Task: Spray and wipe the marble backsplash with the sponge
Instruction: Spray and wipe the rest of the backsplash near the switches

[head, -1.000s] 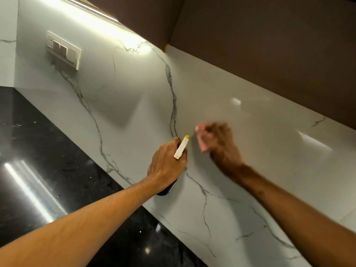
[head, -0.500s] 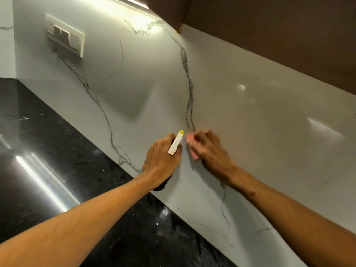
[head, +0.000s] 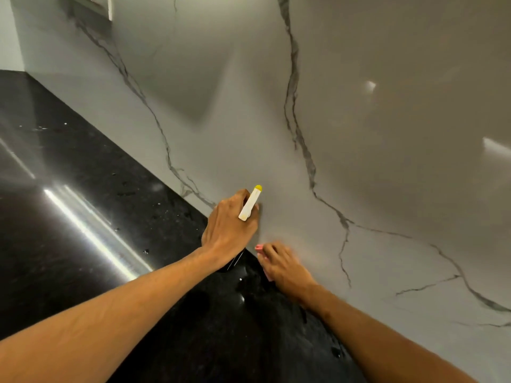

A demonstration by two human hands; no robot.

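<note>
The pink sponge (head: 259, 247), gripped under the right hand (head: 286, 269), presses the marble backsplash (head: 387, 134) at its bottom edge beside the black worktop (head: 69, 217); open marble lies above and rightward. Earlier it was higher, level with the spray bottle (head: 250, 203) that the left hand (head: 229, 230) clasps, tip pointing up-right. The sponge's long axis follows the seam

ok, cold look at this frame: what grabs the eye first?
The left hand at centre, gripping a spray bottle whose white nozzle with a yellow tip points up along the wall. Just below it, the right hand holds a pink sponge against the marble backsplash, right where it meets the black countertop. Dark veins run down the pale marble, and a bright glare streak crosses the countertop at left.
</note>
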